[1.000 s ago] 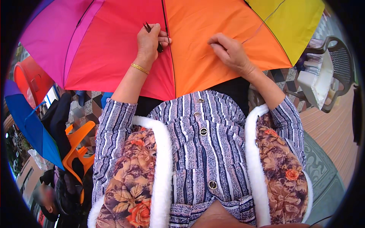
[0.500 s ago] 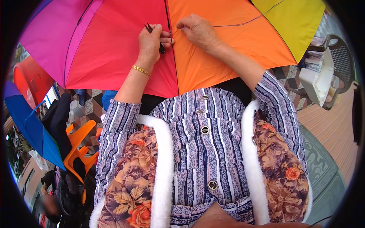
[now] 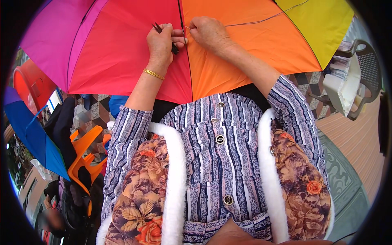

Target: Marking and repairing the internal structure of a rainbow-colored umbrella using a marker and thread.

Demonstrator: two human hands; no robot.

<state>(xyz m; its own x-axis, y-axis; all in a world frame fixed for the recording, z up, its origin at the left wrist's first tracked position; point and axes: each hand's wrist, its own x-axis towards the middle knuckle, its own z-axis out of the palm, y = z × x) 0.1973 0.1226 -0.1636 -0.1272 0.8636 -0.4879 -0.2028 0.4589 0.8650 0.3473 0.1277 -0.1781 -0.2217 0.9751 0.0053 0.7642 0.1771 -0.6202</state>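
Umbrella [image 3: 132, 67] lay at twelve o'clock, top cut off. Left hand [image 3: 161, 43] curled round half-hidden dark tool [image 3: 174, 49]; right hand [image 3: 211, 33] pinched something too small to tell, thread [image 3: 253, 23] running toward one. Orange chair [image 3: 85, 141] at nine, tiled floor [image 3: 303, 81], grey chair [image 3: 368, 65] at two.

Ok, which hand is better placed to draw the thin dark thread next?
Probably the right hand: it is closed as if pinching, and the thin dark thread trails from beside it across the orange fabric panel. The left hand is at the slim black rib, gripping a dark pointed tool.
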